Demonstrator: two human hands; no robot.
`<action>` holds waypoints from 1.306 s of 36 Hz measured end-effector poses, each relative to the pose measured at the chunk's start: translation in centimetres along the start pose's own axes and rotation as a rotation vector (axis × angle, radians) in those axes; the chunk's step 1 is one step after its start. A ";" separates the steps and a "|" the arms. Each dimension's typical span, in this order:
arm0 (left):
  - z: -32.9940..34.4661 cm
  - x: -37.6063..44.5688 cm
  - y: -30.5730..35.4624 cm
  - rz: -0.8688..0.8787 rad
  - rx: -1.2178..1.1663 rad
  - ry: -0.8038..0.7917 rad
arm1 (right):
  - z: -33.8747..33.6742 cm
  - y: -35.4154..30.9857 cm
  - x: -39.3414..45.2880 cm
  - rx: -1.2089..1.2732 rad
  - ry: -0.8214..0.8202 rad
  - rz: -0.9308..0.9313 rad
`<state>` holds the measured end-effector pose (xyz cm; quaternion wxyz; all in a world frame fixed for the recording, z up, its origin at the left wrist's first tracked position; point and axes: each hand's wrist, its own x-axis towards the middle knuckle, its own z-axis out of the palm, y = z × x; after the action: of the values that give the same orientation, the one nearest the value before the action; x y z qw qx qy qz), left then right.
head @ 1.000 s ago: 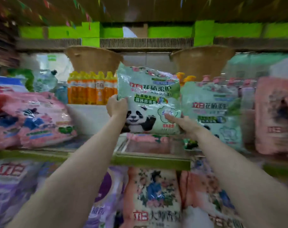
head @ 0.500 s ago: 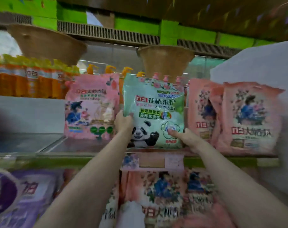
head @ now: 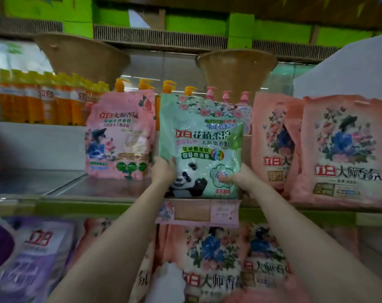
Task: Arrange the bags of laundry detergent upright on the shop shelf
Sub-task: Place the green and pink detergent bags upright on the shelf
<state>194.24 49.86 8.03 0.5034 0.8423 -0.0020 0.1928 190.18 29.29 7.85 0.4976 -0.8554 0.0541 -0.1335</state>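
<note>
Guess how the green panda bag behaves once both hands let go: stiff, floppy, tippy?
Probably soft rather than stiff: the green panda bag has crinkled, glossy film. Likely slippery too, given that shine. It may slump or tip forward; left hand and right hand both grip its lower corners at the shelf edge.

Green panda bag (head: 200, 147) upright on shelf (head: 102, 189)
</note>
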 end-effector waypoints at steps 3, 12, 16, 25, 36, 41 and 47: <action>-0.6 -0.6 -0.2 0.015 0.129 -0.028 | 0.4 -1.0 -1.3 -0.100 0.100 0.009; -4.4 -2.6 -1.0 0.312 0.734 0.042 | 4.8 -6.6 -3.8 -0.840 0.273 -0.498; -7.9 -2.9 -3.0 0.366 0.865 0.097 | 8.1 -9.2 -5.5 -0.904 0.165 -0.602; -20.3 -2.9 -6.6 0.160 0.973 0.243 | 17.9 -15.1 -7.2 -0.902 -0.008 -0.722; -33.7 -0.9 -13.1 -0.032 1.040 0.336 | 31.5 -23.8 -8.7 -0.864 -0.088 -0.908; -40.9 0.9 -17.1 -0.155 1.006 0.335 | 38.3 -27.5 -8.7 -0.829 -0.114 -0.943; -48.0 3.4 -21.6 -0.267 0.964 0.386 | 45.5 -30.8 -8.5 -0.814 -0.159 -0.968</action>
<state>186.14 101.88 10.88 0.0707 0.9200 0.2868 0.2575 193.60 84.72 11.69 0.0184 -0.9109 -0.3292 -0.2480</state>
